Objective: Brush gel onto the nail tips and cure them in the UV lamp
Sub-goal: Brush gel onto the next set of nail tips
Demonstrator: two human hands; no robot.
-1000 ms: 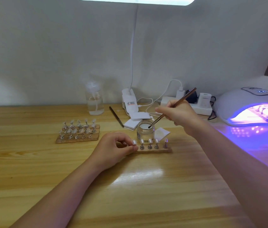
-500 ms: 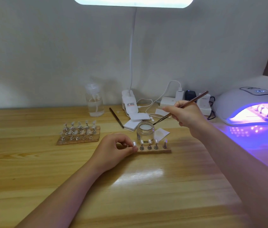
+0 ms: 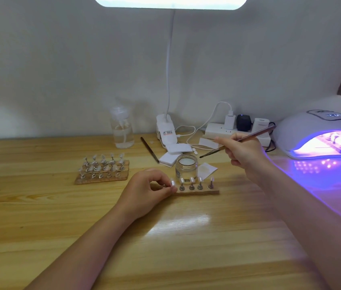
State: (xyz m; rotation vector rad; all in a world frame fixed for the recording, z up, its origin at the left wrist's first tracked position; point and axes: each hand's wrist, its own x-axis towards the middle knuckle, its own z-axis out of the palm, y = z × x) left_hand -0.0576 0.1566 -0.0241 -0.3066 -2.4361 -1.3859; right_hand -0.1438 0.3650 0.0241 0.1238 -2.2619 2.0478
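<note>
Right grip held the brush above the gel jar; left grip pinched the end nail tip on the front strip.

Right hand [image 3: 244, 151] was curled round a thin brown-handled brush [image 3: 236, 141], bristles down-left, clear of the small clear glass jar of gel [image 3: 186, 166] just below-left of it. Left hand [image 3: 147, 190] pinched the leftmost clear nail tip [image 3: 172, 182] on the narrow cork strip of metal-stemmed tips [image 3: 196, 190], which lay on the pale wooden bench [image 3: 165, 248] just right of that grip, in front of the jar. A wider cork block of tips [image 3: 102, 169] sat to the left grip's far left. The white domed UV lamp [image 3: 322, 137], lit violet, stood right of the right grip with tips inside.
</note>
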